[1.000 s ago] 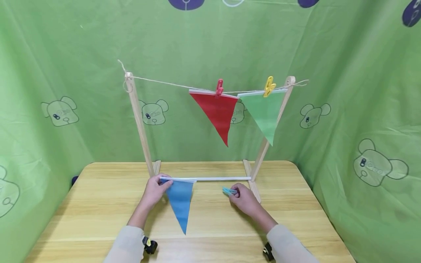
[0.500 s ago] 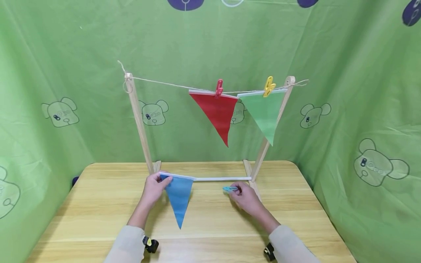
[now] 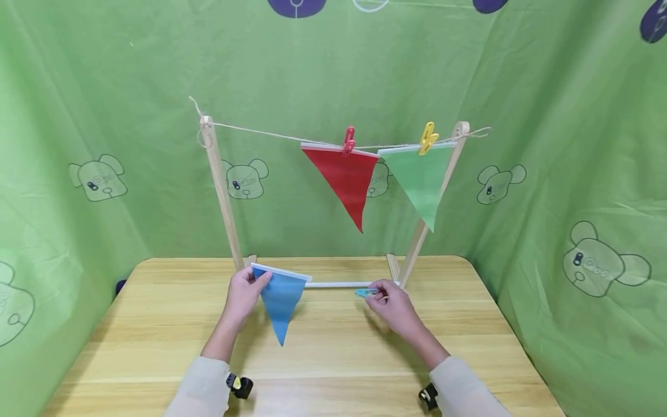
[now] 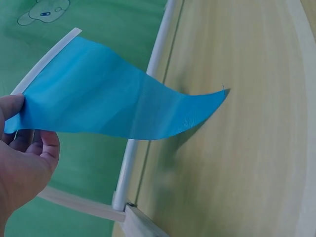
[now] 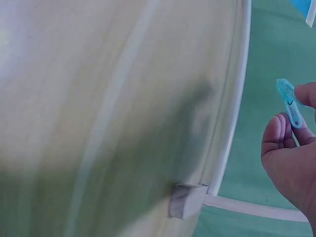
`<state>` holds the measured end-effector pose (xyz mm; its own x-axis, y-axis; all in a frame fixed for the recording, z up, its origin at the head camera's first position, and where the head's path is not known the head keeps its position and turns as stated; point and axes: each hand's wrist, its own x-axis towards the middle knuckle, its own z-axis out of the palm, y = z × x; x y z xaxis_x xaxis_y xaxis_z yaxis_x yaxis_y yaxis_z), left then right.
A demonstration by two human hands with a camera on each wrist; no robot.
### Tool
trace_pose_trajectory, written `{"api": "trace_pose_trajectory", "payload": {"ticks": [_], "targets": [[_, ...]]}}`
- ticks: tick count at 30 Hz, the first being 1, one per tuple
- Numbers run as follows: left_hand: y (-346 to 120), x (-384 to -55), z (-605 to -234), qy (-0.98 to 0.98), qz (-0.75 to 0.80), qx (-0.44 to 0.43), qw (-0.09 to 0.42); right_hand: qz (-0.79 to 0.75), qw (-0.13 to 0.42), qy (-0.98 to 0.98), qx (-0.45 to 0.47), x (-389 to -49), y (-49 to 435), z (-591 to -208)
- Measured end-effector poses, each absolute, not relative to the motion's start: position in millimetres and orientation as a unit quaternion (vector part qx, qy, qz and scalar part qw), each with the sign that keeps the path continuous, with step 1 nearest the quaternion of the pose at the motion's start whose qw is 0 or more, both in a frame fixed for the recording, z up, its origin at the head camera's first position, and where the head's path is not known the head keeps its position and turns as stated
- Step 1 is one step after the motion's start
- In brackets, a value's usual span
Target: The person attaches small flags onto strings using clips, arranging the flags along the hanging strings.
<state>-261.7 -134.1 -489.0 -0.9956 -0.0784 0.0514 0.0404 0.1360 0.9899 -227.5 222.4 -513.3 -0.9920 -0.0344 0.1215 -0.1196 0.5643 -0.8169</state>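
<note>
Visibility is limited in both wrist views. Left wrist view: the left hand is cut off at the frame's lower left corner, and only the fingertips and part of the palm show. Right wrist view: the bench is blurred, and the right hand is cut off at the right edge. The clip's jaw end is too small to resolve; it appears closed, but this cannot be confirmed.

Left hand: thumb and fingers pinch the white-edged top corner of the blue pennant. The pennant hangs free above the bench, tip pointing down, near the middle of the far edge and just in front of the white crossbar of the wooden frame.

Right hand: fingertips pinch a small light blue clip, held above the bench beside the crossbar's right end.

On the string between the frame posts, a red pennant hangs under a red clip, and a green pennant under a yellow clip.

Change from the earlier frames: the blue pennant has risen from crossbar level, and its tip now hangs higher. The right hand and its clip have also moved up and toward the far edge.
</note>
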Motion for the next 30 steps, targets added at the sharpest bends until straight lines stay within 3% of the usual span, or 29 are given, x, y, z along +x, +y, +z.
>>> {"api": "trace_pose_trajectory", "payload": {"ticks": [12, 30], "targets": [[-130, -260, -472, -0.728, -0.684, 0.01, 0.051, 0.473, 0.061, -0.877, 0.058, -232, 226, -489], [-126, -257, -446, -0.706, -0.7, -0.017, 0.106, 0.47, 0.104, -0.873, 0.084, -227, 218, -450]]}}
